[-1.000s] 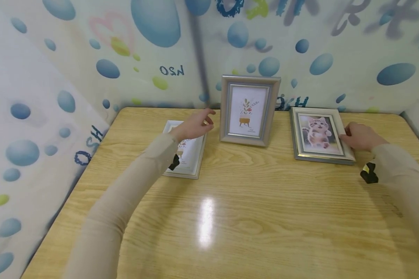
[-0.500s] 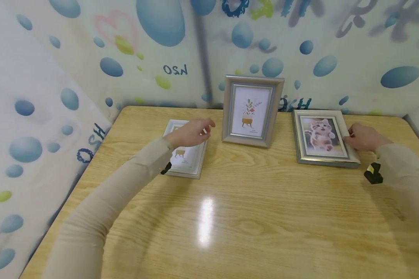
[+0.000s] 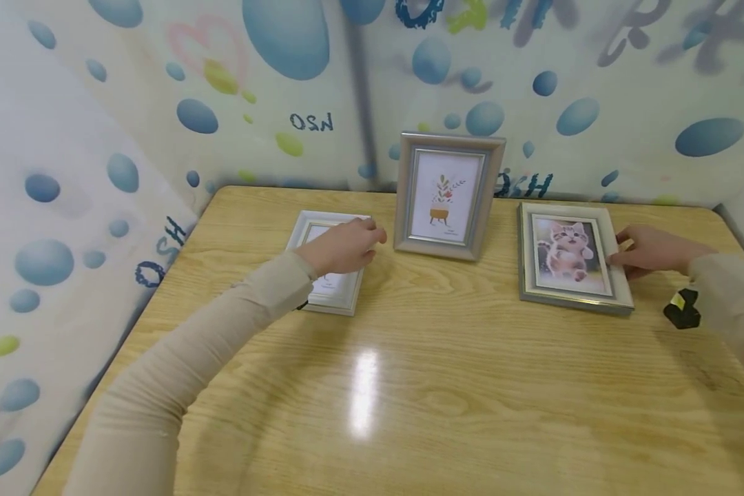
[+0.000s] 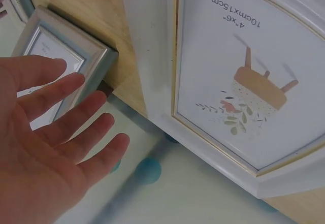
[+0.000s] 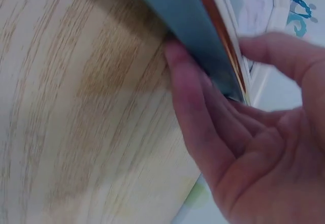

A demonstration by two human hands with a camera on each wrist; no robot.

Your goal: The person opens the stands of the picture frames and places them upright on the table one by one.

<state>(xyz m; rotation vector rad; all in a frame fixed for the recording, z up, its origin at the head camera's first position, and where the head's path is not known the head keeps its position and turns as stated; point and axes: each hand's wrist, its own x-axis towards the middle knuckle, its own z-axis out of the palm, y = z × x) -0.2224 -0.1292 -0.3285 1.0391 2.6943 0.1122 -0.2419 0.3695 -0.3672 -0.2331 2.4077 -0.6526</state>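
At the right of the head view, my right hand [image 3: 660, 249] grips the right edge of a picture frame [image 3: 621, 286] with a kitten photo. In the right wrist view the thumb lies over the front of this picture frame [image 5: 203, 36], with the fingers curled behind its edge. My left hand [image 3: 344, 246] is over a white picture frame [image 3: 347, 297] lying on the left, covering part of its plant print. The left wrist view shows the left hand [image 4: 66, 117] with fingers spread and nothing in them, beside the white frame [image 4: 155, 46].
A beige and grey picture frame [image 3: 490, 186] stands upright at the middle of the table's back, its front showing a potted plant print. The wooden table [image 3: 446, 386] meets a patterned wall covering [image 3: 254, 158] behind it.
My right hand and the kitten picture frame have shifted slightly toward me, the frame's right side now tilting up a little. The left hand has stayed over the white frame, lowering slightly.
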